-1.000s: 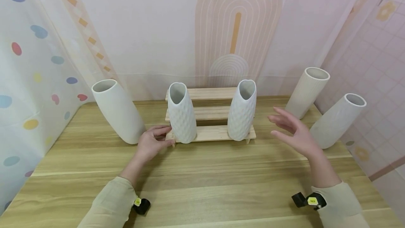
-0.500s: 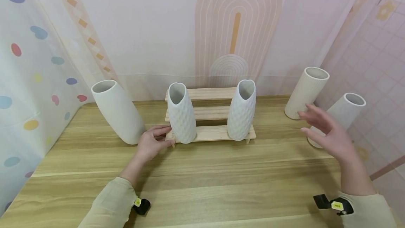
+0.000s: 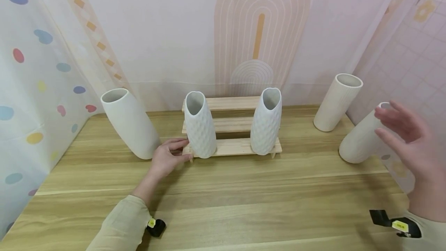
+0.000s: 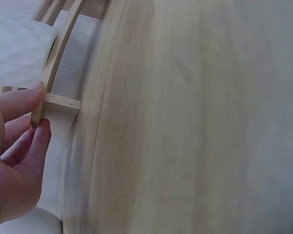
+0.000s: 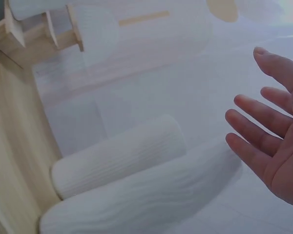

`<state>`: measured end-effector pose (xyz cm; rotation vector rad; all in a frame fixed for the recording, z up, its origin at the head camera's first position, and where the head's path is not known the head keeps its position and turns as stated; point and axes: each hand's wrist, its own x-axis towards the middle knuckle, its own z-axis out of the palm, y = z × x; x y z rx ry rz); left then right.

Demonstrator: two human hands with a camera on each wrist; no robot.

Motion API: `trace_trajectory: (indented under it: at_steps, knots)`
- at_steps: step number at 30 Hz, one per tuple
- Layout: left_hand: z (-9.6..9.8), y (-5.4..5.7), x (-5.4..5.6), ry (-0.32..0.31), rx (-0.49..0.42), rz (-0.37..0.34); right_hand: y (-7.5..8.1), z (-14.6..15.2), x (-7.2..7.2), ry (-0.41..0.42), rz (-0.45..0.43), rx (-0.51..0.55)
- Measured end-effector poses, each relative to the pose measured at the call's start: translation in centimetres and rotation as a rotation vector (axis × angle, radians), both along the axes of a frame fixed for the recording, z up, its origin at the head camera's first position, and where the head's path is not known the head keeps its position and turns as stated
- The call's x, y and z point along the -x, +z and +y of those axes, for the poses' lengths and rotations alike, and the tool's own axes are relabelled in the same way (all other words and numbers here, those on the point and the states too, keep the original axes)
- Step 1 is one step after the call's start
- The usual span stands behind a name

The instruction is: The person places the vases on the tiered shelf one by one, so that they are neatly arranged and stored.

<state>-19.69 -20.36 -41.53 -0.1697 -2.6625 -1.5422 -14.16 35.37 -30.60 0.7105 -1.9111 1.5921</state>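
My left hand pinches the left end of the lowest step of a tiered wooden shelf; the left wrist view has thumb above and fingertips below the slat. Two white dimpled vases stand upright on that step, the left vase beside my hand and the right vase at the other end. At the far right my right hand is raised with fingers spread, holding nothing. It partly covers a white textured vase; in the right wrist view that vase lies just beyond the fingertips, contact unclear.
A tall smooth white vase stands left of the shelf, close to my left hand. Behind the right-hand vase stands a ribbed white cylinder vase. Patterned curtains border the wooden table at back and sides.
My right hand has moved rightward, away from the shelf, passing in front of the textured vase at the right. My left hand has kept its hold on the shelf end.
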Motion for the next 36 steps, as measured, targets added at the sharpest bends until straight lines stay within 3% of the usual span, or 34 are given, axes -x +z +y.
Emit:
trace_trajectory:
  at_steps: [3, 8, 10, 14, 21, 27, 32, 36]
  knots:
    - [0.0, -0.1, 0.0, -0.001, 0.007, 0.004, 0.5, 0.9, 0.0, -0.094, 0.038, -0.043]
    - [0.0, -0.1, 0.0, -0.001, 0.012, 0.015, 0.8, 2.2, 0.3, -0.323, 0.066, -0.174]
    - [0.0, -0.1, 0.0, -0.002, 0.014, 0.018, 0.9, 2.6, 0.3, -0.413, 0.017, -0.192]
    - [0.0, -0.1, -0.1, -0.004, 0.013, 0.017, 0.8, 3.4, 0.8, -0.501, -0.088, -0.171]
    - [0.0, 0.2, -0.2, -0.005, 0.001, 0.013, 0.1, 4.8, 1.7, -0.427, -0.201, -0.164]
    - [0.0, 0.1, -0.2, 0.000, 0.004, 0.006, -0.1, 5.9, 2.6, -0.370, -0.357, -0.275]
    - [-0.1, 0.0, -0.1, -0.003, 0.005, 0.006, -0.3, 6.4, 3.3, -0.305, -0.399, -0.302]
    - [-0.1, 0.0, 0.0, -0.008, 0.009, 0.015, -0.4, 6.5, 3.6, -0.319, -0.432, -0.349]
